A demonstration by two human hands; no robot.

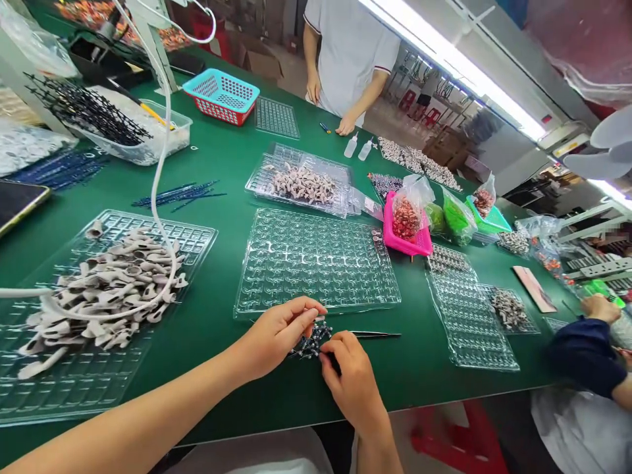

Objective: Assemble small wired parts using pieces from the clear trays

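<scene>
My left hand point(284, 336) is closed in a pinch on a small piece whose shape is mostly hidden, just in front of a clear compartment tray point(320, 263). A pile of small dark parts with pale tips point(312, 343) lies on the green table point(419, 316) between my hands. At the pile's right edge, my right hand point(348, 375) has its thumb and index finger together; anything between them is too small to make out. Tweezers point(378, 334) lie beyond my right hand. In the clear tray, a few small pinkish pieces point(377, 236) sit near its upper right corner.
Grey scoop-like parts point(118, 276) lie heaped on a tray at left, crossed by a white cable point(160, 151). Behind are a tray of beige parts point(306, 183) and a pink basket point(407, 245). One person point(350, 59) stands opposite; another's sleeve point(587, 352) is at right.
</scene>
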